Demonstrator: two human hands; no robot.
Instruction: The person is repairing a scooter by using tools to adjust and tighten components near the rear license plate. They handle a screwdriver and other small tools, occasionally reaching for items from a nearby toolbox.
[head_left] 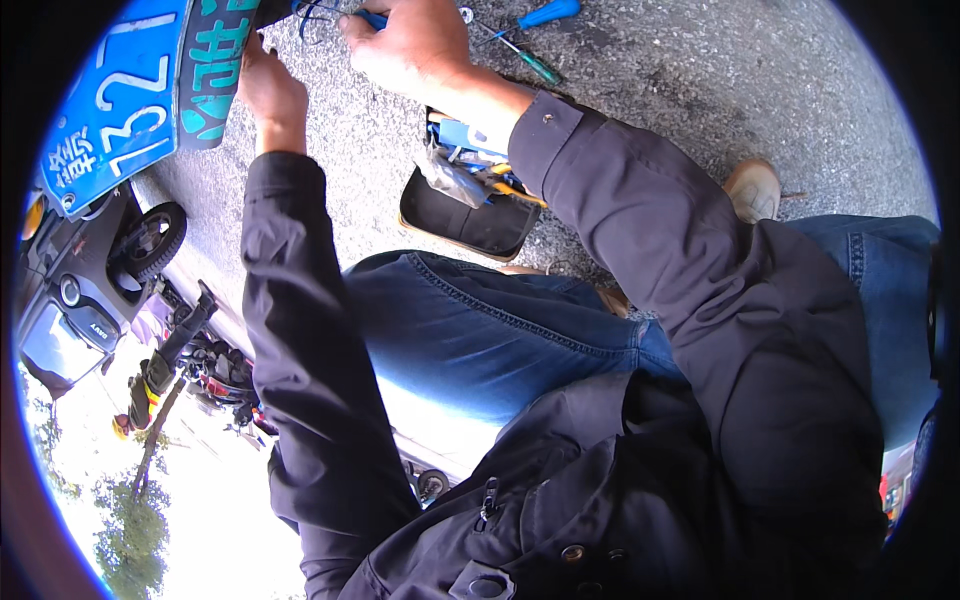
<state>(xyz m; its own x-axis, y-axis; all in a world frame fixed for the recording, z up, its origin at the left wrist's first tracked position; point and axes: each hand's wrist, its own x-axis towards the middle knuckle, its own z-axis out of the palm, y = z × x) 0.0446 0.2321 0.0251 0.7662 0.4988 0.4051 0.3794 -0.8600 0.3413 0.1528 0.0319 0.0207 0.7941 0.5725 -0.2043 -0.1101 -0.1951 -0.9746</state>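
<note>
At the top of the view, my right hand point(418, 45) is closed, with the thumb and fingers pressed around a blue-handled tool point(374, 19) whose kind I cannot make out. Thin dark wires point(314, 17) run beside its tip. My left hand point(272, 88) reaches up against the edge of a dark panel with green lettering point(213, 75); its fingers are mostly hidden there. A blue licence plate point(115, 100) sits left of that panel.
An open black tool bag point(462, 222) with several tools lies on the asphalt below my right forearm. Right of my hand are a green-handled screwdriver point(535, 62) and a blue handle point(548, 13). Parked vehicles point(80, 290) and a person point(155, 380) are at left.
</note>
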